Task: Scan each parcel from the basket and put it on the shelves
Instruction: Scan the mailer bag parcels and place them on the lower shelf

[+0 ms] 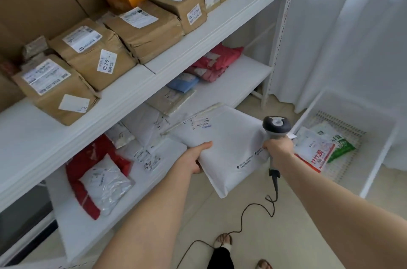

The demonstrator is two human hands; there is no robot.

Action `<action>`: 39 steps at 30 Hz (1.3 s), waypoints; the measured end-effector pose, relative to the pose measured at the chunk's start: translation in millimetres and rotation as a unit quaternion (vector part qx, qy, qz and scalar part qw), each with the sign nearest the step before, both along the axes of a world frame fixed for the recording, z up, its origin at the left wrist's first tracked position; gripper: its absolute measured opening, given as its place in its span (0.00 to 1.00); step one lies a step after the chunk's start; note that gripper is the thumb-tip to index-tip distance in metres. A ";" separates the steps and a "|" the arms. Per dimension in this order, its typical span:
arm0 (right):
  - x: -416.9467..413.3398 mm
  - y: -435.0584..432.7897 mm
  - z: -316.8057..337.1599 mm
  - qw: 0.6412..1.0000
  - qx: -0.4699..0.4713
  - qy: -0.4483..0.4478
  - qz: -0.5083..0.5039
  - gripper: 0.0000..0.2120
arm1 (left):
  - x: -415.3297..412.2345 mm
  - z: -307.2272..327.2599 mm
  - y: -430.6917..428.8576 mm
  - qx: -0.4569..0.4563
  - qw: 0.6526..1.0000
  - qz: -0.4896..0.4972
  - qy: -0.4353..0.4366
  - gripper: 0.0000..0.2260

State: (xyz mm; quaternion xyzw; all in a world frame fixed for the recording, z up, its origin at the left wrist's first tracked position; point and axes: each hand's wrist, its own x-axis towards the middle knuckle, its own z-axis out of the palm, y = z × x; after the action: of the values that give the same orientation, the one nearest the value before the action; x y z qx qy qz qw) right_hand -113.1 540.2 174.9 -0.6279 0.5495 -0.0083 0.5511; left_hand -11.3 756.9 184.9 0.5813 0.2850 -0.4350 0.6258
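My left hand (196, 157) grips the near left edge of a large white mailer parcel (229, 141), thumb on top. The parcel's far end, with its label, lies over the front of the lower shelf (246, 79). My right hand (278, 147) holds a grey handheld scanner (276, 126) by its handle, just right of the parcel, head up. The white wire basket (374, 171) stands on the floor at the right, with a few bagged parcels (317, 147) inside.
The upper shelf (220, 33) carries several brown paper parcels with labels. The lower shelf holds red, blue, white and clear bagged parcels. The scanner's black cable (246, 211) loops across the floor near my feet. A white curtain hangs behind the basket.
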 end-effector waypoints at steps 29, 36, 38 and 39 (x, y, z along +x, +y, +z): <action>211.5 239.7 -175.2 0.958 0.262 -0.111 0.040 0.09 | 194.7 -178.2 212.1 0.055 0.953 0.238 -0.178 0.14; 230.0 263.9 -198.3 0.960 0.253 -0.111 0.039 0.09 | 212.1 -213.0 238.7 0.136 0.941 0.230 -0.207 0.22; 231.9 266.9 -201.0 0.961 0.250 -0.110 0.035 0.10 | 216.2 -219.2 242.9 0.221 0.923 0.210 -0.233 0.27; 232.3 267.9 -201.5 0.962 0.248 -0.109 0.034 0.10 | 218.4 -221.4 245.6 0.255 0.919 0.188 -0.233 0.30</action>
State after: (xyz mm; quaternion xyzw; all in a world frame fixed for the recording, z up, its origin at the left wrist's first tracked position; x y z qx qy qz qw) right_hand 119.2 808.1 -26.6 -0.4848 0.4496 0.0791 0.7460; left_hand 207.1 1002.5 -36.5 0.7417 0.3368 -0.0742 0.5752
